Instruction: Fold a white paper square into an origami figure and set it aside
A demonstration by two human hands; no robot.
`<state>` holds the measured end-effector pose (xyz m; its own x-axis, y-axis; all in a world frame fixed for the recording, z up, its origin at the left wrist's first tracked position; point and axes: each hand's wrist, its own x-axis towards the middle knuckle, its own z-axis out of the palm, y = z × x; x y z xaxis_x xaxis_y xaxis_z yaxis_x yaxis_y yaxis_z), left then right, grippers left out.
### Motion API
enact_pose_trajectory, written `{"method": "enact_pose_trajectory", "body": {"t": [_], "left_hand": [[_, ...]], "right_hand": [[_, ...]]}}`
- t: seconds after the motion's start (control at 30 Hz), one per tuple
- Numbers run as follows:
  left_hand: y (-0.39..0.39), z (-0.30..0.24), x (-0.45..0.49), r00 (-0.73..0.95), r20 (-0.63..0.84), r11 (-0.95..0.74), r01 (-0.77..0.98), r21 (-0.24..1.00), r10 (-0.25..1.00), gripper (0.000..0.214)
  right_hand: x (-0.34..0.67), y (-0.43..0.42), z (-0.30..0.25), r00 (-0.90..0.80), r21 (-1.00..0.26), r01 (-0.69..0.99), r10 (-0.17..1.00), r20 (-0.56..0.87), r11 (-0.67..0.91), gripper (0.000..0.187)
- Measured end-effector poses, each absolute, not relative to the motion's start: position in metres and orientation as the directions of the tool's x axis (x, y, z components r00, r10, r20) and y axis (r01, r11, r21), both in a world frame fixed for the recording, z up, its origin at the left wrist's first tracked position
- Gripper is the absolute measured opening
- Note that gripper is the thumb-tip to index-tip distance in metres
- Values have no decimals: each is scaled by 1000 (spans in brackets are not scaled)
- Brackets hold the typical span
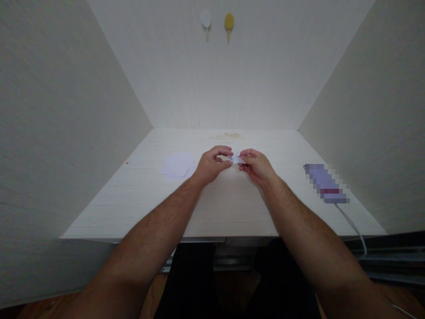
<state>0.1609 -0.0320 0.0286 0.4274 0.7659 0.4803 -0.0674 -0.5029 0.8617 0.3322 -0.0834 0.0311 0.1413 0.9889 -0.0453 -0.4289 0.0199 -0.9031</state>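
Note:
A small folded piece of white paper (237,158) is held between my two hands, a little above the white tabletop. My left hand (215,162) pinches its left end with thumb and fingers. On the other side, my right hand (255,165) grips the right end between thumb and fingertips. The exact shape of the folds is too small to make out. Left of my left hand lies a loose pile of white paper sheets (178,165), flat on the table.
White panels enclose the desk (229,212) at the back and both sides. A pixelated device (327,184) lies at the right, with a cable (352,223) running over the front edge. A white hook (206,20) and a yellow hook (229,22) are on the back wall.

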Motion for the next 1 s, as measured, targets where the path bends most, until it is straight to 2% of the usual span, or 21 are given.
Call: {"method": "enact_pose_trajectory", "body": {"t": [0.2, 0.4, 0.67, 0.73, 0.83, 1.0], "left_hand": [[-42, 33, 162, 408, 622, -692, 34, 721, 668, 28], [-50, 40, 162, 360, 696, -773, 133, 621, 621, 24], [-53, 41, 162, 358, 689, -771, 186, 608, 630, 22], [-53, 41, 162, 336, 690, -765, 214, 607, 641, 20], [-50, 39, 162, 322, 695, -766, 259, 588, 643, 18], [-44, 36, 159, 339, 727, -801, 300, 519, 597, 19]], "right_hand": [[330, -84, 31, 89, -882, -471, 996, -16, 28, 26], [330, -84, 30, 53, -893, -448, 999, 12, 34, 25], [326, -87, 34, 93, -924, -382, 996, -11, 25, 26], [326, -87, 34, 153, -946, -318, 988, 19, 67, 24], [325, -87, 34, 248, -968, -154, 956, 154, 196, 17], [323, -90, 36, 246, -928, 108, 895, 373, 357, 21]]}}
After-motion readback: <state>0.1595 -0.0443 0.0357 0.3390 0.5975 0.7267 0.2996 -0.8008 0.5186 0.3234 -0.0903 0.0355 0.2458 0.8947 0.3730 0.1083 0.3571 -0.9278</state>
